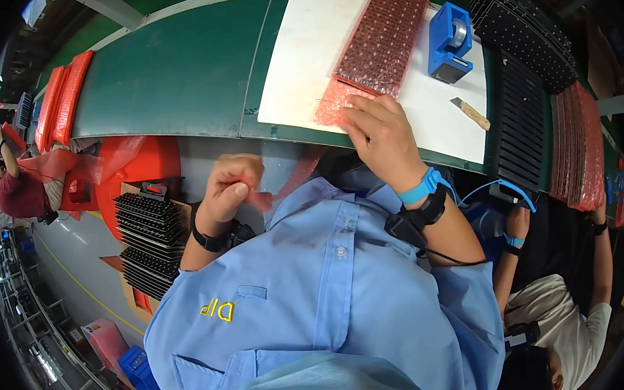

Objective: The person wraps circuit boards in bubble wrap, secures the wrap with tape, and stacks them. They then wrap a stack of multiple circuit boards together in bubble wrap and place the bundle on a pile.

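A dark, flat panel package (382, 43) wrapped in red bubble wrap lies on a white sheet (305, 48). Its loose bubble-wrap flap (331, 107) points toward me. My right hand (384, 132) reaches over the flap, fingers on top and thumb at its near side, gripping it. Off the table's near edge, my left hand (230, 187) is closed, with a thin piece of red bubble wrap (260, 201) showing beside its fingers. A blue tape dispenser (450, 44) stands right of the package. A box cutter (471, 114) lies near the sheet's right edge.
Black slotted trays (520, 123) and wrapped red packages (578, 146) line the right side. More red packages (63, 102) stand at the left table end. Below are stacked black trays (149, 237) and a red bin (149, 164). A co-worker (558, 332) is close at right.
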`<action>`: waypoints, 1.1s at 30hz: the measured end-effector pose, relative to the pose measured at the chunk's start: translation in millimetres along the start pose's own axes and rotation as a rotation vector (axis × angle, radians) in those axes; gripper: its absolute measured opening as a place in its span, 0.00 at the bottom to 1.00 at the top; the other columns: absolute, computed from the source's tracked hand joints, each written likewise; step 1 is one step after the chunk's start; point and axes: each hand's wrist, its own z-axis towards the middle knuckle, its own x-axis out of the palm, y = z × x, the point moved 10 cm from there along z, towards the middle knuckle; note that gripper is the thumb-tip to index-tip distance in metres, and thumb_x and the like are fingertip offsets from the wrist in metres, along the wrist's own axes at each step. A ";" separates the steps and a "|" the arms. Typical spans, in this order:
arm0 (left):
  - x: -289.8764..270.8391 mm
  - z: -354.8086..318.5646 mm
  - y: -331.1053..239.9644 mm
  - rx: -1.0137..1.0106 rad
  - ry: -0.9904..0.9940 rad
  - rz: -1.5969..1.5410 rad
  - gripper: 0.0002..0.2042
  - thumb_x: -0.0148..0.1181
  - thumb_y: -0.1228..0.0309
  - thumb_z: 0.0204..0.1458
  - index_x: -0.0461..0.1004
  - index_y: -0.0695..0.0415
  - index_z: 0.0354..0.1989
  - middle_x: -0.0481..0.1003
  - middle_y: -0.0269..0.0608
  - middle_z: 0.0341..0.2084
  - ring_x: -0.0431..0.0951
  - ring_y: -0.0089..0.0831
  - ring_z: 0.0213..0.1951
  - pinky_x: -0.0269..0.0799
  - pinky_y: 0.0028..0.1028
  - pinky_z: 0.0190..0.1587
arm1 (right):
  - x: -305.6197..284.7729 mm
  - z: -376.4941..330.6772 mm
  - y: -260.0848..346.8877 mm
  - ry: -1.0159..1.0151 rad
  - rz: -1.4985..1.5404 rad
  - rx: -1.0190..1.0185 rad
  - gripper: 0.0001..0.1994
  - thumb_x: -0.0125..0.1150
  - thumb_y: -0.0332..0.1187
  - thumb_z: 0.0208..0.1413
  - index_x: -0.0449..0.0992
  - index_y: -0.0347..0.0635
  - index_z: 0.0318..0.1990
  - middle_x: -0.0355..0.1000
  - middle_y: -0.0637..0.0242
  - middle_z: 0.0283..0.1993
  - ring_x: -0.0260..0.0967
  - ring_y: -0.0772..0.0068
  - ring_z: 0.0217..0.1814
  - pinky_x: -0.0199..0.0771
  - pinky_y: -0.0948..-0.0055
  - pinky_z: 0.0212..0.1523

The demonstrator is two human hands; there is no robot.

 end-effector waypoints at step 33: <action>55.3 97.0 -22.6 0.338 -0.259 1.210 0.24 0.60 0.77 0.41 0.72 0.50 0.52 0.72 0.38 0.54 0.79 0.35 0.25 0.76 0.30 0.26 | -87.8 -15.8 -190.5 -0.218 0.586 1.067 0.10 0.57 0.34 0.59 0.80 0.36 0.37 0.75 0.67 0.34 0.71 0.78 0.35 0.68 0.79 0.34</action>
